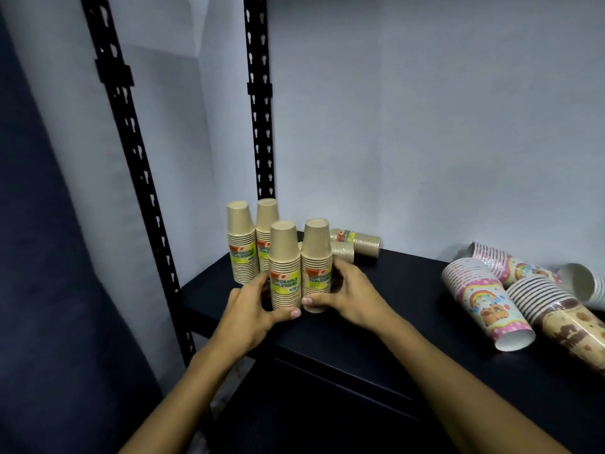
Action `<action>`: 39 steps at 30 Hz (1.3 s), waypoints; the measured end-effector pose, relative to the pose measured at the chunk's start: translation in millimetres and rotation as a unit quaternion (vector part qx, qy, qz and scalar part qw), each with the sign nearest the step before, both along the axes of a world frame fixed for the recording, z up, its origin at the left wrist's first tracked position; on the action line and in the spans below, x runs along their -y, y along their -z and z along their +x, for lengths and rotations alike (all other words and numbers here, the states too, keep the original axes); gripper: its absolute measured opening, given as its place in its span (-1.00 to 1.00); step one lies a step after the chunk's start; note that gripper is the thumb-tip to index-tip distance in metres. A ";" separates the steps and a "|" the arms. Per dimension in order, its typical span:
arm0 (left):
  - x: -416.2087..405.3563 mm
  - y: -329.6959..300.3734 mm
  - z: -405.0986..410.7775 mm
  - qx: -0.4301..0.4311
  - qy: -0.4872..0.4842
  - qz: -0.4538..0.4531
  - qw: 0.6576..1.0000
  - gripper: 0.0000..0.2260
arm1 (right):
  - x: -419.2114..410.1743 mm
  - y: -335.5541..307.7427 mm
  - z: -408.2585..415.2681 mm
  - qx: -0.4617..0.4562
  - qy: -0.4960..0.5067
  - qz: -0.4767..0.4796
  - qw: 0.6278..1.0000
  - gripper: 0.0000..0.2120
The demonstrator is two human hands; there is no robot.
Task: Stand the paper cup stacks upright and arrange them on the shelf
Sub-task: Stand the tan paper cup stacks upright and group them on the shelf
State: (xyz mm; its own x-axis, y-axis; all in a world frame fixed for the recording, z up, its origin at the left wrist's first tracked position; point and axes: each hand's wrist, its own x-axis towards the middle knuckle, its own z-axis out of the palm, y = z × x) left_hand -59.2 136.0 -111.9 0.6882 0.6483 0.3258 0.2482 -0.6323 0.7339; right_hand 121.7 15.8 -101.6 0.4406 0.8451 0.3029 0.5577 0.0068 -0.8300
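Four kraft-brown paper cup stacks stand upright, bases up, at the far left of the dark shelf [376, 326], close to the black slotted upright [260, 103]. The two far ones – the far-left stack [241, 244] and the stack beside it [265, 234] – stand free near the wall. The two near ones are in hand: the left hand [252, 319] curls round the near-left stack [284, 267], thumb tip across its lower rims, and the right hand [350, 298] wraps the near-right stack [316, 263] from the right side, thumb on its lower front. These two stacks touch each other side by side.

Behind the right hand, two more kraft stacks [357, 242] lie on their sides near the wall. Well apart, at the right end of the shelf, lie printed stacks on their sides – a pink birthday-print stack [484, 303] with its open mouth toward the near edge, a brown-patterned stack [563, 319] beside it, and another pink stack [510, 265] against the wall behind.
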 end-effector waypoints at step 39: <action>-44.2 18.9 -15.2 -0.013 -0.231 0.008 0.973 -0.37 | -83.5 14.2 -42.6 0.026 0.032 -0.001 0.999 -0.39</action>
State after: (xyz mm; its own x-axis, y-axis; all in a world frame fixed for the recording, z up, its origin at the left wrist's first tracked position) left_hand -74.3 180.2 -130.8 0.3330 0.8855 0.3242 0.5266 -0.4598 0.7150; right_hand 79.1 99.3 -115.7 0.4784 0.8162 0.3241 0.5988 -0.0332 -0.8002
